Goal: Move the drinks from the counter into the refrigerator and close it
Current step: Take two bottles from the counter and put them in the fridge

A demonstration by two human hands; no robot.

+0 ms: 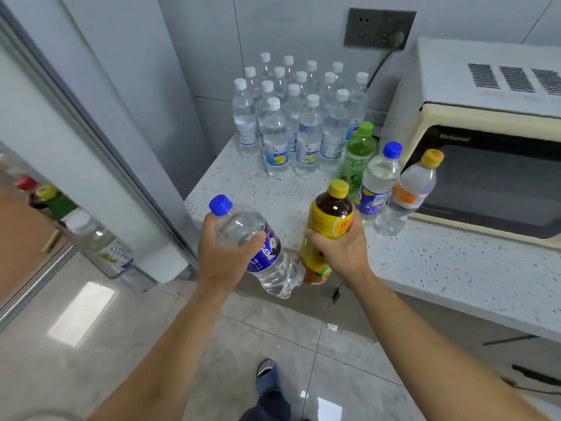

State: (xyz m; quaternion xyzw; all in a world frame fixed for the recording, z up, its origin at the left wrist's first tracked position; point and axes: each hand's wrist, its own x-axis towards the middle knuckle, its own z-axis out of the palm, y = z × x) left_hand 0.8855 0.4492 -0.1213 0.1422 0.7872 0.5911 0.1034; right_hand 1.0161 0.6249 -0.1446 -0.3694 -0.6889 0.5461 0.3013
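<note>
My left hand (223, 250) grips a clear bottle with a blue cap and blue label (261, 250), held tilted off the counter's front edge. My right hand (340, 247) grips a yellow-labelled tea bottle with a yellow cap (329, 220), also lifted in front of the counter (267, 189). On the counter stand a green bottle (358, 156), a blue-capped bottle (378, 183) and an orange-capped bottle (408, 192), with several white-capped water bottles (299, 117) behind them. The open refrigerator door (91, 165) at left holds bottles in its shelf (100, 247).
A cream microwave (491, 147) fills the right side of the counter, its plug in a wall socket (379, 28). Glossy tiled floor (151, 314) lies below, with my foot (267, 378) near the bottom middle.
</note>
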